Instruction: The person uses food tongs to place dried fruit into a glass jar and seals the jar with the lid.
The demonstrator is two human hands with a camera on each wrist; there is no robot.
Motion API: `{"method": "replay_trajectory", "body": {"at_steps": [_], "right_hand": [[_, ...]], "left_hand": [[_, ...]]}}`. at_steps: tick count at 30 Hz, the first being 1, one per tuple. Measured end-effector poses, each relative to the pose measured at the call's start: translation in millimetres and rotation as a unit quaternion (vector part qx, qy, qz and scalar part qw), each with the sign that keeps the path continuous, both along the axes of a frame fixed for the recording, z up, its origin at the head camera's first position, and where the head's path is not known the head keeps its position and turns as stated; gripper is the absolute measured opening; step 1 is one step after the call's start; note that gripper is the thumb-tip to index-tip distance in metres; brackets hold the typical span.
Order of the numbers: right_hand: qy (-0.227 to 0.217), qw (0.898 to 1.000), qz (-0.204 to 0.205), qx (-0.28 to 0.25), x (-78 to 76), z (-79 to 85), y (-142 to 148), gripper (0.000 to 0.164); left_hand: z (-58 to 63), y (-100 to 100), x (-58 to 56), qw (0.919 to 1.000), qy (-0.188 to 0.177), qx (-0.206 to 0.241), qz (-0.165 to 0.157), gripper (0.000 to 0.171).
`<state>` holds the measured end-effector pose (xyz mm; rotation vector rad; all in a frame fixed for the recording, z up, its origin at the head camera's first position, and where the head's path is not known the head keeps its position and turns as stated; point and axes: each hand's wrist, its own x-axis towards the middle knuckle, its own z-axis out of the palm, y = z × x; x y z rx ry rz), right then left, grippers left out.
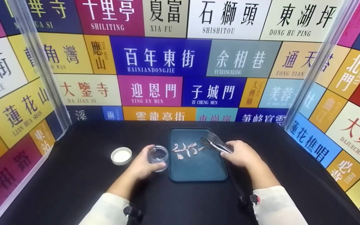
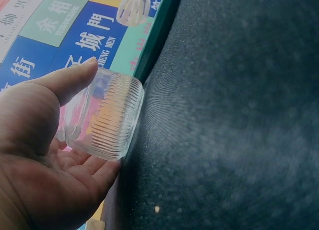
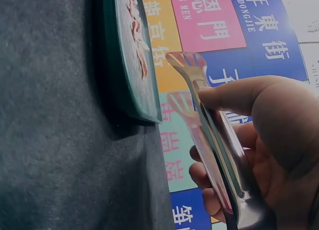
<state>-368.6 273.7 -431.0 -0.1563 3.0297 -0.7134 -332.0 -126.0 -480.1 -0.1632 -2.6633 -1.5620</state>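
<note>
My left hand [image 1: 143,163] grips a clear ribbed jar [image 2: 114,118], thumb on one side and fingers on the other, beside the tray's left edge. The jar's mouth is uncovered. My right hand [image 1: 242,153] holds metal tongs [image 3: 219,135] over the right part of the dark teal tray [image 1: 198,172]. The tongs' two tips stand apart in the right wrist view, with nothing between them. Several small, curled, pale and reddish pieces [image 1: 188,153] lie loosely on the tray; their kind cannot be told.
A round lid [image 1: 121,156] with a whitish inside lies on the black-covered table [image 1: 180,203], left of my left hand. Behind the table stands a wall of coloured name signs [image 1: 164,56]. Clear upright posts [image 1: 308,68] rise at both back corners.
</note>
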Motion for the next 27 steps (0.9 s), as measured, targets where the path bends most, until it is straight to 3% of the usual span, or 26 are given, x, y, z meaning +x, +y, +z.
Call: {"method": "replay_trajectory", "body": {"at_steps": [9, 27], "right_hand": [[0.013, 0.999, 0.026, 0.016, 0.3, -4.8, -7, 0.056], [0.004, 1.000, 0.002, 0.028, 1.5, -7.7, -12, 0.032]], "left_hand": [[1.1, 0, 1.3, 1.0000, 0.007, -0.001, -0.006, 0.097], [-0.3, 0, -0.6, 1.0000, 0.004, 0.002, -0.004, 0.097]]}}
